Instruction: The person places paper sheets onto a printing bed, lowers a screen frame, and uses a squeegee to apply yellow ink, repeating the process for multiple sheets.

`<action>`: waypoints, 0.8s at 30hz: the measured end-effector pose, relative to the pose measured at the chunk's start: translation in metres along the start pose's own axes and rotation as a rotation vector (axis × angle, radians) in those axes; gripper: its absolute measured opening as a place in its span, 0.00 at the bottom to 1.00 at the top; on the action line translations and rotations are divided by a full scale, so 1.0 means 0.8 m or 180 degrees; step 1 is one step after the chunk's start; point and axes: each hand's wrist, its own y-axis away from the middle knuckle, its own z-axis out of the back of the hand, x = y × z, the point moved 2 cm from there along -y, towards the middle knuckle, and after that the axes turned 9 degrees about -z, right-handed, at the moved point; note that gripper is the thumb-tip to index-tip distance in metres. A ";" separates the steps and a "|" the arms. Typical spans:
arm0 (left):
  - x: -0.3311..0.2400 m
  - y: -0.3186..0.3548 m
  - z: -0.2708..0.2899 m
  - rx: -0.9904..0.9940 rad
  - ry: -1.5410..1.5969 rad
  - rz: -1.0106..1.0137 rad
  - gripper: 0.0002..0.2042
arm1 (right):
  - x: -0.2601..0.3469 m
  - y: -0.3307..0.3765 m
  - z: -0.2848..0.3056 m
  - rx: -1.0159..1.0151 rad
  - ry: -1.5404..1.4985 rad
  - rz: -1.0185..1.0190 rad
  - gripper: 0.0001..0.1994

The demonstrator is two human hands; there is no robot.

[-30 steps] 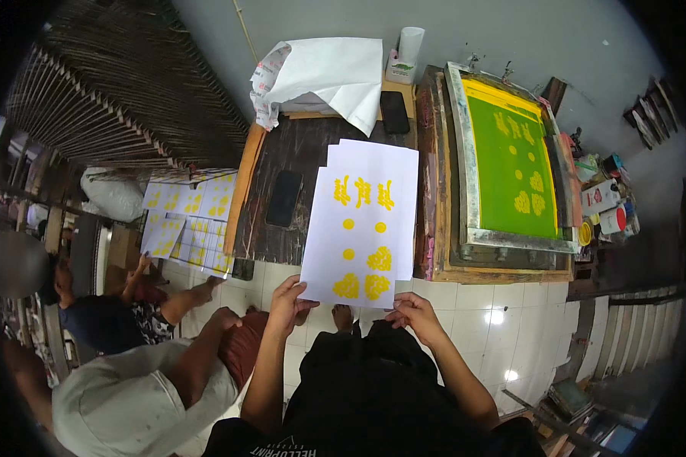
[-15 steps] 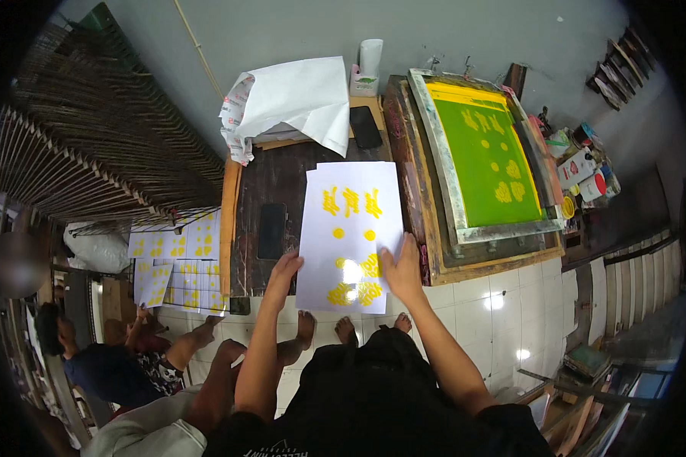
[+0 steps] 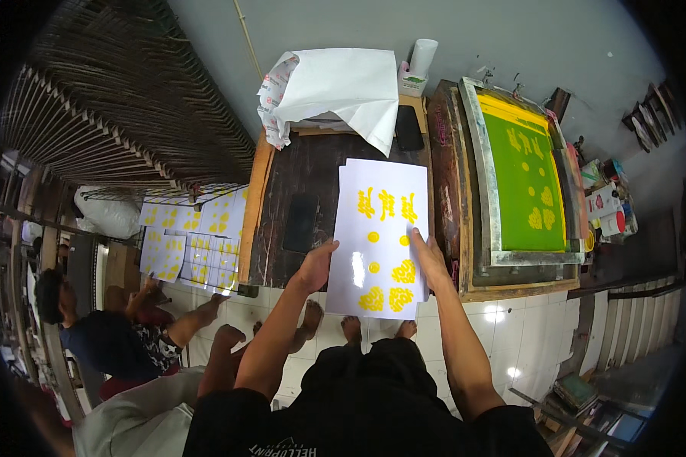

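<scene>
Between my hands are white paper sheets (image 3: pixel 381 175) printed with yellow characters, dots and leaf-like clusters. They overlap the front of a dark table (image 3: pixel 297 167), and an offset edge shows more than one sheet. My left hand (image 3: pixel 318 266) is closed on the left edge, fingers partly hidden. On the right edge, my right hand (image 3: pixel 429 263) grips with its thumb side over the top sheet. Glare lies on the print's lower left. A dark phone (image 3: pixel 301 221) lies on the table beside the sheets.
White wrapping (image 3: pixel 343 84) and another phone (image 3: pixel 408 128) are at the back. A green-and-yellow printing screen (image 3: pixel 522 198) stands at right, bottles (image 3: pixel 610 221) beyond. At left, a wire rack (image 3: pixel 114 137) rises over printed sheets (image 3: pixel 198 263); a seated person (image 3: pixel 114 343) touches them.
The whole view has shifted, so the table and screen appear farther right. My right hand has moved a little up the sheets' edge. Glare on the print has moved left.
</scene>
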 end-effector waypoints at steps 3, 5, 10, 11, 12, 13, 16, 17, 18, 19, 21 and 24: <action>-0.001 0.017 0.007 -0.0075 0.0076 -0.0044 0.26 | 0.001 0.002 -0.014 0.0122 0.0109 0.0024 0.52; -0.005 0.031 0.010 -0.0195 -0.0011 -0.0137 0.25 | 0.000 0.004 -0.027 0.0140 0.0163 -0.0024 0.54; -0.027 0.054 0.012 -0.0338 -0.0300 -0.0274 0.27 | 0.000 0.005 -0.062 0.0230 0.0216 -0.0141 0.58; -0.032 0.059 0.011 -0.0336 -0.0371 -0.0318 0.28 | 0.000 0.007 -0.066 0.0216 0.0179 -0.0072 0.58; -0.036 0.062 0.009 -0.0284 -0.0442 -0.0430 0.29 | 0.002 0.007 -0.070 0.0297 0.0216 -0.0097 0.58; -0.038 0.065 0.008 -0.0374 -0.0495 -0.0351 0.29 | 0.002 0.008 -0.072 0.0328 0.0226 -0.0088 0.58; -0.041 0.072 0.004 -0.0483 -0.0633 -0.0339 0.31 | 0.004 0.014 -0.076 0.0592 0.0109 0.0065 0.57; -0.041 0.074 0.003 -0.0510 -0.0666 -0.0358 0.30 | 0.003 0.016 -0.076 0.0680 0.0116 0.0100 0.57; -0.039 0.077 0.001 -0.0559 -0.0687 -0.0363 0.30 | 0.002 0.018 -0.076 0.0649 0.0173 0.0170 0.56; -0.038 0.078 -0.002 -0.0563 -0.0759 -0.0413 0.31 | 0.000 0.020 -0.076 0.0596 0.0300 0.0194 0.54; -0.034 0.085 -0.007 -0.0684 -0.0927 -0.0469 0.32 | -0.003 0.024 -0.077 0.0286 0.0529 0.0487 0.52; -0.017 0.114 -0.023 -0.1410 -0.1353 -0.0724 0.34 | -0.004 0.028 -0.081 -0.0122 0.0789 0.1169 0.48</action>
